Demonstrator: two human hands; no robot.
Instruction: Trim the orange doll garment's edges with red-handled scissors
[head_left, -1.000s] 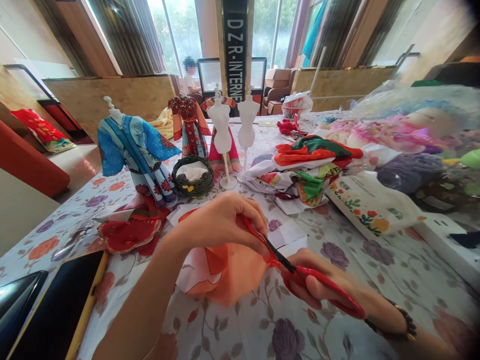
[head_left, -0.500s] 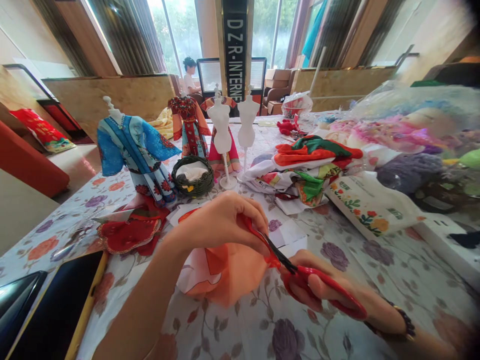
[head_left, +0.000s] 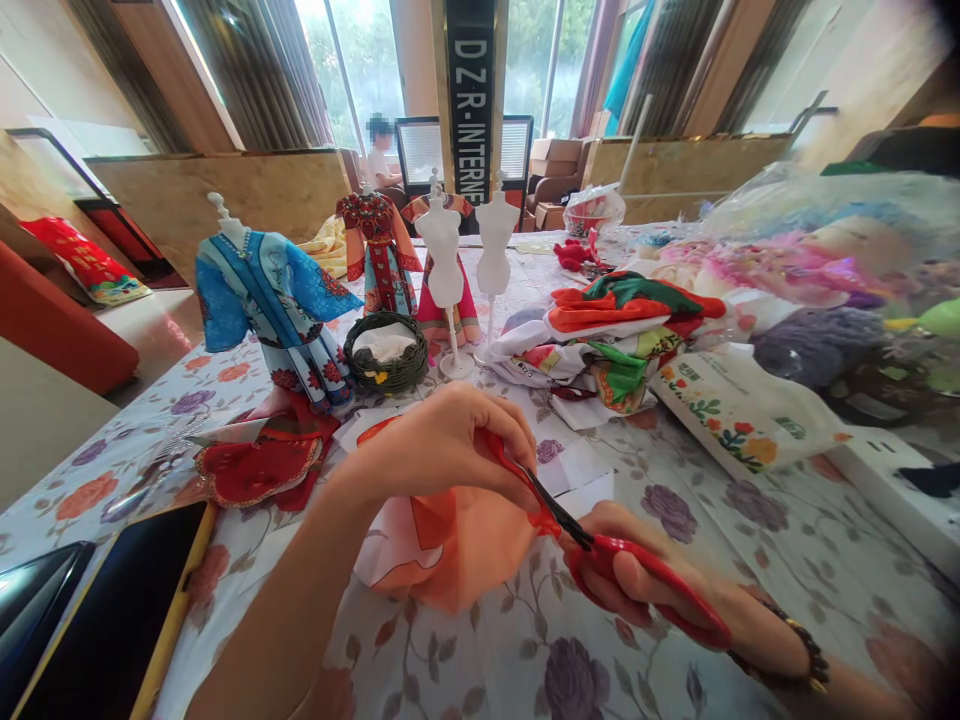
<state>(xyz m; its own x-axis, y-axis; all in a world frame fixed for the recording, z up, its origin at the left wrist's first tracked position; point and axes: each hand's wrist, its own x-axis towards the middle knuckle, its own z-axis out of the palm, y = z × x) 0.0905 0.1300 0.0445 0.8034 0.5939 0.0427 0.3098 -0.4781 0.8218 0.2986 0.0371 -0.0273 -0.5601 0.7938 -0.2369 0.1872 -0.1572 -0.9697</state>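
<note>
An orange piece of fabric [head_left: 480, 555] with a white printed part hangs from my left hand [head_left: 450, 440], whose fingers are closed on its red-orange edge. My right hand [head_left: 630, 570] grips red-handled scissors [head_left: 660, 575] with dark blades. The blades point up and left and lie against the cloth at my left fingertips. How much cloth sits between them is hidden. Paper sheets [head_left: 592, 465] lie on the table behind the fabric.
A dark woven basket [head_left: 385, 353], a blue-robed mannequin [head_left: 274, 290] and bare white mannequins [head_left: 495, 240] stand behind. Folded clothes [head_left: 622, 330] and a tissue pack [head_left: 750, 410] are at right. Red embroidered cloth [head_left: 262, 460] and a phone [head_left: 112, 610] lie left. A person [head_left: 381, 155] sits far back.
The scissor handles and my right hand have shifted very slightly. My left hand and the orange fabric stay in place.
</note>
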